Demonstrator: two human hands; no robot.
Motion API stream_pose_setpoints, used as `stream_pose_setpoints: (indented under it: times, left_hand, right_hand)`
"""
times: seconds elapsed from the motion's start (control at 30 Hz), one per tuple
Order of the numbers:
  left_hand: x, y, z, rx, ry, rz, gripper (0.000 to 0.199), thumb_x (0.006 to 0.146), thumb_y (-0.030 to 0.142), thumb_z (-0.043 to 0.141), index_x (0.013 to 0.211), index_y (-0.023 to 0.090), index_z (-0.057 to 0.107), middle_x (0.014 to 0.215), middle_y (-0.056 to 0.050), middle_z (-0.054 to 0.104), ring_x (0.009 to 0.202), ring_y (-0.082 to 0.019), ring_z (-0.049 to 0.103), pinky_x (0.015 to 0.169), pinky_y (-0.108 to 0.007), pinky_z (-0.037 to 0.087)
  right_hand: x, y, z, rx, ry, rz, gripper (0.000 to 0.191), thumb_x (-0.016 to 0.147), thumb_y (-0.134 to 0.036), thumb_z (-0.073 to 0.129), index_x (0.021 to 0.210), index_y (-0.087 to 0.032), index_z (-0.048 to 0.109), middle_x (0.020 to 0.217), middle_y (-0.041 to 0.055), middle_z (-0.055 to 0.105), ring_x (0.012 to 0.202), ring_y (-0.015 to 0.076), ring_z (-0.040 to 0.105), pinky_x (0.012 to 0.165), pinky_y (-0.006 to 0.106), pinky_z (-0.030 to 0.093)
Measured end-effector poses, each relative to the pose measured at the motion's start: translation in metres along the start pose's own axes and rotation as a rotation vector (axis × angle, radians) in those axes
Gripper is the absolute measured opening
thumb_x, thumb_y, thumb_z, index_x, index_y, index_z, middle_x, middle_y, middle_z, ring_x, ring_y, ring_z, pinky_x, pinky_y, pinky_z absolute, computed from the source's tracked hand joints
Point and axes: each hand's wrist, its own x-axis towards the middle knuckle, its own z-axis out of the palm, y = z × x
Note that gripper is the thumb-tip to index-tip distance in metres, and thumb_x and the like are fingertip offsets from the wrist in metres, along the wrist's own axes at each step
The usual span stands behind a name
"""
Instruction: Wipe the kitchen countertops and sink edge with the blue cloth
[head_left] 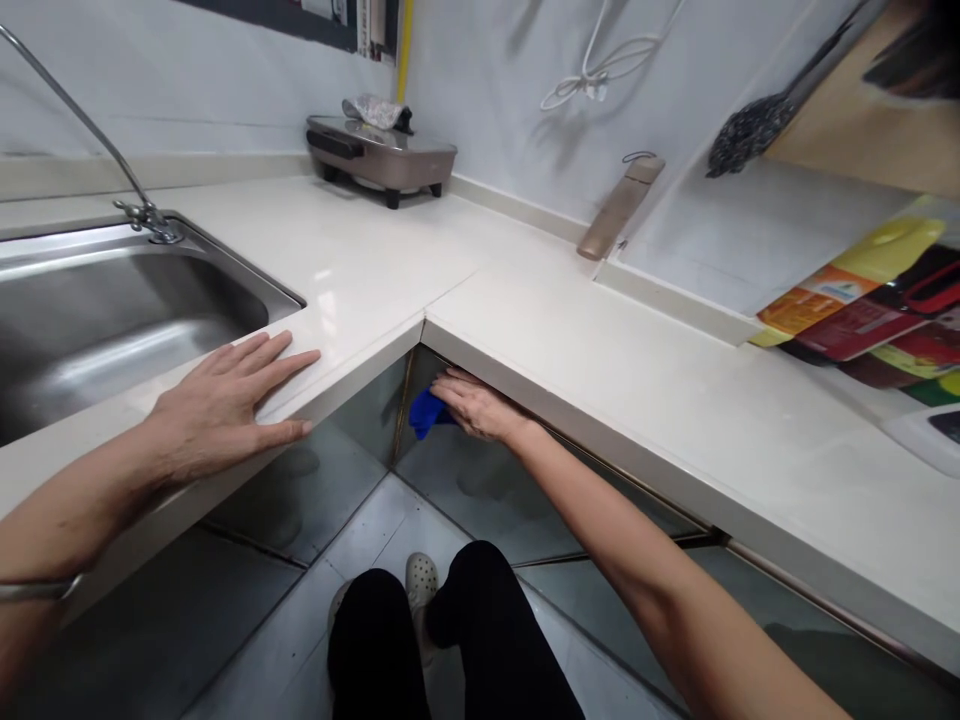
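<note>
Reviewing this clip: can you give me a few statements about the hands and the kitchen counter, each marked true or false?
1. The left hand rests on the countertop beside the sink. True.
2. The right hand holds the blue cloth on top of the countertop. False: it has it at the cabinet front, just below the counter edge, near the inner corner.
3. The faucet stands at the back of the sink. True.
4. The electric skillet has nothing on its lid. False: a patterned cloth lies there.
5. The metal bangle is on the left arm. True.
</note>
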Motion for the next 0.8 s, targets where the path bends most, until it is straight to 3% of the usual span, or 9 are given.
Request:
stream_pose_setpoints:
  times: [0.1, 0.27, 0.37, 0.47, 0.57, 0.8]
  left_hand:
    - [-0.002, 0.003, -0.003, -0.026, -0.003, -0.003, 0.079, 0.087, 0.066, 0.043, 0.155, 0.030, 0.031, 0.168, -0.007, 0.018, 0.155, -0.029, 0.015, 0.124, -0.048, 0.018]
    - [-0.003, 0.008, -0.007, -0.084, -0.016, -0.008, 0.077, 0.087, 0.064, 0.047, 0.154, 0.031, 0.031, 0.167, -0.008, 0.020, 0.155, -0.030, 0.014, 0.124, -0.050, 0.019]
    - [-0.002, 0.013, -0.008, -0.062, -0.028, -0.018, 0.075, 0.088, 0.059, 0.047, 0.155, 0.030, 0.030, 0.167, -0.008, 0.018, 0.155, -0.030, 0.013, 0.124, -0.050, 0.017]
    - [-0.001, 0.016, -0.007, -0.048, -0.012, -0.013, 0.075, 0.089, 0.055, 0.047, 0.156, 0.029, 0.027, 0.167, -0.008, 0.018, 0.155, -0.031, 0.013, 0.124, -0.050, 0.016]
    - [-0.001, 0.016, -0.003, -0.061, 0.009, -0.016, 0.077, 0.087, 0.056, 0.049, 0.156, 0.030, 0.028, 0.167, -0.008, 0.020, 0.154, -0.032, 0.014, 0.123, -0.051, 0.017]
    - [-0.003, 0.009, 0.001, -0.097, 0.033, 0.010, 0.076, 0.085, 0.061, 0.048, 0.154, 0.034, 0.031, 0.167, -0.002, 0.020, 0.153, -0.033, 0.016, 0.123, -0.051, 0.019]
  right_hand:
    - [-0.034, -0.011, -0.015, 0.052, 0.019, -0.014, 0.044, 0.097, -0.016, 0.040, 0.138, -0.011, 0.052, 0.135, 0.0165, 0.061, 0.134, 0.0248, 0.052, 0.117, 0.053, 0.041]
    - [-0.102, -0.028, -0.031, -0.067, -0.037, 0.032, 0.050, 0.092, -0.011, 0.041, 0.142, -0.010, 0.051, 0.140, 0.0187, 0.058, 0.138, 0.0283, 0.047, 0.116, 0.056, 0.041]
    - [-0.118, -0.031, -0.035, -0.136, -0.081, 0.053, 0.051, 0.091, -0.010, 0.041, 0.140, -0.010, 0.054, 0.139, 0.0182, 0.058, 0.137, 0.0294, 0.048, 0.116, 0.057, 0.042]
    - [-0.097, -0.026, -0.034, -0.121, -0.112, 0.016, 0.049, 0.089, -0.011, 0.041, 0.135, -0.011, 0.057, 0.133, 0.0174, 0.062, 0.131, 0.0289, 0.054, 0.113, 0.056, 0.044]
    - [-0.053, -0.014, -0.027, -0.038, -0.128, -0.058, 0.047, 0.087, -0.012, 0.041, 0.131, -0.012, 0.059, 0.126, 0.0152, 0.065, 0.123, 0.0259, 0.059, 0.113, 0.054, 0.043]
    - [0.042, 0.014, 0.013, -0.006, -0.134, -0.094, 0.040, 0.088, -0.013, 0.043, 0.124, -0.012, 0.060, 0.115, 0.0152, 0.068, 0.111, 0.0253, 0.063, 0.115, 0.053, 0.038]
